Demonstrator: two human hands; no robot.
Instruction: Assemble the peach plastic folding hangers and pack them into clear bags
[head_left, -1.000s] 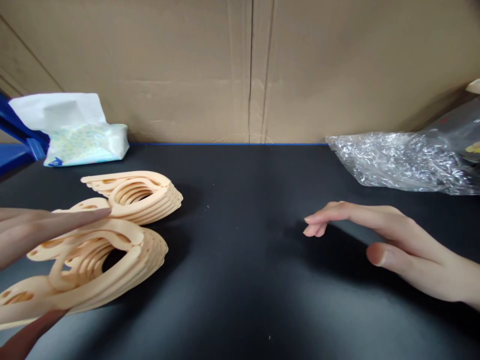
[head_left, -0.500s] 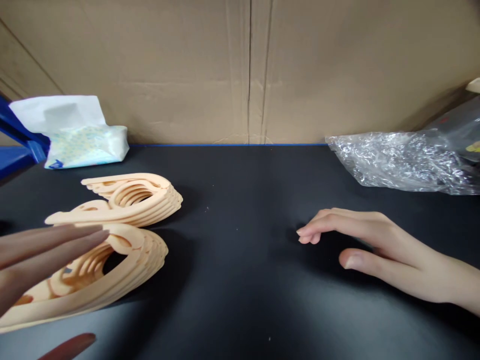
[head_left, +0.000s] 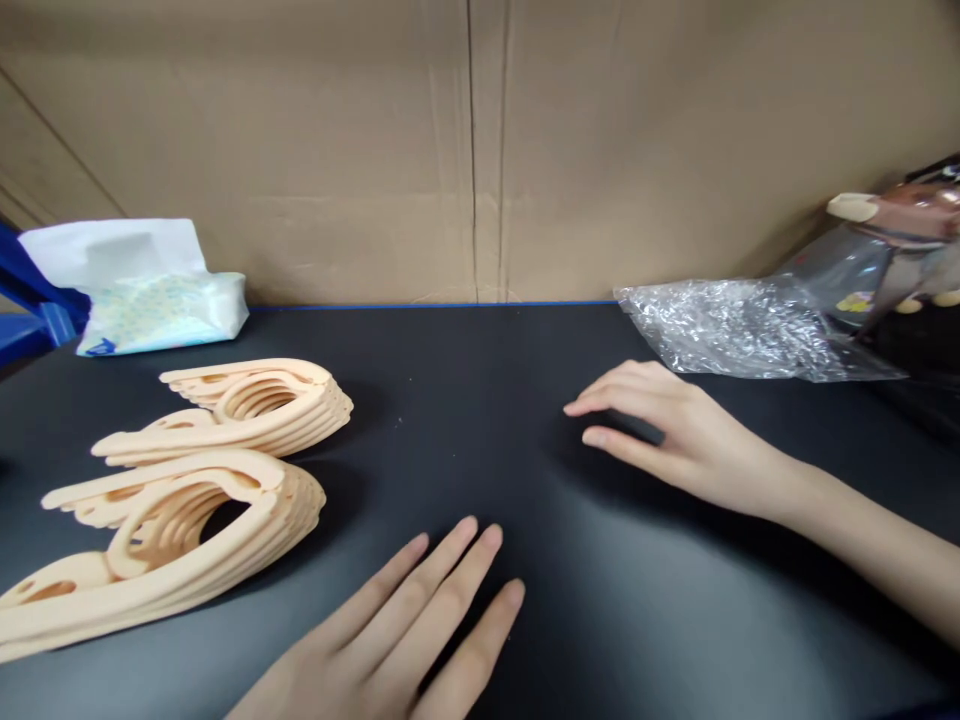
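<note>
My left hand (head_left: 397, 630) lies flat on the black table (head_left: 480, 420) near the front edge, fingers stretched out, holding nothing. Just to its left sits a stack of peach-coloured curved plastic pieces (head_left: 172, 540). A second, similar stack (head_left: 247, 405) rests behind that one. My right hand (head_left: 660, 430) rests on the table at centre right, fingers loosely extended and apart, nothing in it. Both hands are apart from the stacks.
A pack of tissues (head_left: 142, 290) lies at the back left beside a blue frame (head_left: 30, 300). Crumpled clear plastic wrap (head_left: 735, 330) sits at the back right, with a bagged brown item (head_left: 900, 240) behind it. A cardboard wall (head_left: 480, 150) closes off the back.
My left hand left the front stack and moved right, settling flat on the table. My right hand slid slightly left and away from me. The view shifted a little.
</note>
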